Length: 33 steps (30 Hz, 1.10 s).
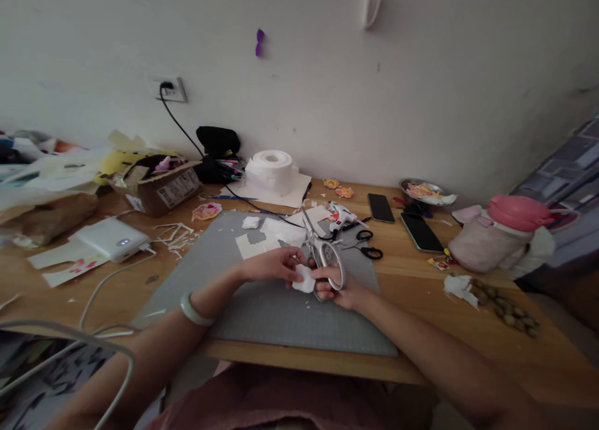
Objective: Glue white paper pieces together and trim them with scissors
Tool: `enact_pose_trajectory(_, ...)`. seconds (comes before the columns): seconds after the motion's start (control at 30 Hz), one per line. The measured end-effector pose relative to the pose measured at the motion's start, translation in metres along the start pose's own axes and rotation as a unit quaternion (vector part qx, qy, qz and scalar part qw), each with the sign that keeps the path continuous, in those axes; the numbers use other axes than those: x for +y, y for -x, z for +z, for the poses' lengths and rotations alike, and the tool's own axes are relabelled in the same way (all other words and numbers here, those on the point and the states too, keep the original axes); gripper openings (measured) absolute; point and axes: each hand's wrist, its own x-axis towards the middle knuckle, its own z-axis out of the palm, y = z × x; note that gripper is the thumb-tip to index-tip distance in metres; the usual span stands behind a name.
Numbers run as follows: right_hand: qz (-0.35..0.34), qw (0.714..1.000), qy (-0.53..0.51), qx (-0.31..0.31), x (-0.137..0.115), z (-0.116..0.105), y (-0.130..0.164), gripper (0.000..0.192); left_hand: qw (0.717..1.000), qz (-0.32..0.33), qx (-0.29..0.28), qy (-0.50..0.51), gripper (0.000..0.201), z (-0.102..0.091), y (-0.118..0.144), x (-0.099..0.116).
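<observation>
My left hand pinches a small white paper piece over the grey cutting mat. A pale bangle sits on that wrist. My right hand grips silver scissors by the handles, blades pointing away and up from me, right beside the paper piece. Both hands meet at the middle of the mat.
White paper sheets, a glue gun, small black scissors, two phones, a tissue roll, a cardboard box, a power bank with cables, a pink-lidded bottle and nuts lie around the wooden desk.
</observation>
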Motion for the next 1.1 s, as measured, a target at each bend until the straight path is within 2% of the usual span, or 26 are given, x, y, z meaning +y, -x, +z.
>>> enact_pose_trajectory(0.17, -0.01, 1.0, -0.021, -0.018, 0.001, -0.002, -0.002, 0.035, 0.996, 0.036, 0.076, -0.006, 0.019, -0.003, 0.0, 0.005)
enact_pose_trajectory(0.33, -0.021, 0.999, -0.025, -0.027, 0.001, -0.003, -0.003, 0.034, 0.99, 0.036, 0.134, 0.018, 0.019, 0.001, 0.0, 0.002)
enact_pose_trajectory(0.4, -0.02, 0.999, -0.026, -0.026, 0.002, -0.003, -0.004, 0.034, 0.99, 0.035, 0.128, 0.043, 0.023, 0.003, 0.0, 0.001)
enact_pose_trajectory(0.57, -0.026, 0.999, -0.019, -0.02, 0.003, -0.001, -0.003, 0.034, 0.994, 0.056, 0.036, 0.083, 0.037, 0.005, 0.002, 0.002)
enact_pose_trajectory(0.63, -0.025, 0.999, -0.015, -0.021, 0.003, -0.001, -0.003, 0.035, 0.996, 0.055, 0.027, 0.067, 0.035, 0.005, 0.003, 0.005)
enact_pose_trajectory(0.73, -0.03, 0.999, -0.01, -0.026, 0.003, -0.001, -0.003, 0.034, 0.998, 0.049, 0.043, 0.023, 0.022, 0.003, 0.002, 0.007)
enact_pose_trajectory(0.8, -0.037, 0.998, -0.016, -0.04, 0.002, -0.002, -0.003, 0.032, 0.995, 0.052, 0.083, 0.0, 0.015, 0.0, 0.001, 0.007)
enact_pose_trajectory(0.87, -0.034, 0.997, -0.031, -0.063, 0.002, -0.005, -0.004, 0.034, 0.988, 0.055, 0.146, -0.015, 0.012, -0.004, 0.0, 0.005)
enact_pose_trajectory(1.0, -0.01, 0.992, -0.04, -0.122, 0.001, -0.011, -0.005, 0.038, 0.954, 0.073, 0.287, -0.038, 0.014, -0.012, -0.005, 0.0)
enact_pose_trajectory(1.1, 0.001, 0.986, -0.017, -0.168, 0.0, -0.014, -0.004, 0.039, 0.93, 0.082, 0.357, -0.039, 0.019, -0.015, -0.007, -0.001)
